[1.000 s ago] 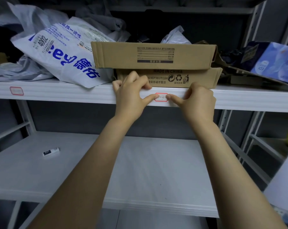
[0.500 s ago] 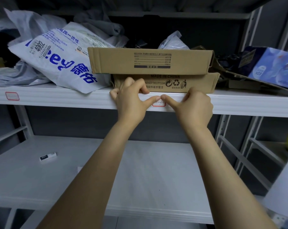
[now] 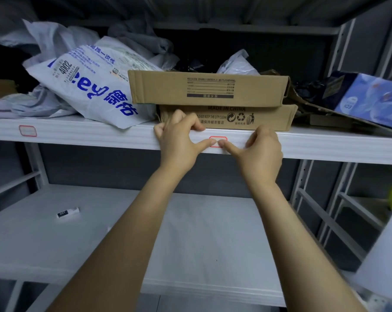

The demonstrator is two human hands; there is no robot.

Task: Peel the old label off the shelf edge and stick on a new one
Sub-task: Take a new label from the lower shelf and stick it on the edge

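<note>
Nearest, two bare forearms rise from the bottom of the view over the broad white lower shelf board (image 3: 201, 233), where a small white stick with a dark printed band (image 3: 68, 213) lies well to the left. Further up, the left hand (image 3: 179, 138) hooks its curled fingers over the top of the white metal shelf edge (image 3: 100, 136) and lays its straight thumb on the front face. The right hand (image 3: 261, 152) does likewise, with its fingers bent over the lip and its thumb stretched leftward. That hooked hold looks meant to steady both hands so the thumbs can bear on one small spot.

The two thumb tips meet on the lower half of the small white red-bordered label (image 3: 218, 140). It lies flat on the front of the shelf edge, between the hands and just below the boxes. No corner looks lifted, so I judge this to be pressing or rubbing it down, though I cannot tell whether it is the old label or the new one. A second red-bordered label (image 3: 28, 131) sits on the same edge far to the left.

Beyond, a flat brown cardboard box (image 3: 208, 86) lies on another printed brown cardboard box (image 3: 269, 119) right behind the lip. A crumpled white plastic bag with blue lettering (image 3: 89, 86) slumps to their left, and a blue printed carton (image 3: 368, 97) leans at the right.
</note>
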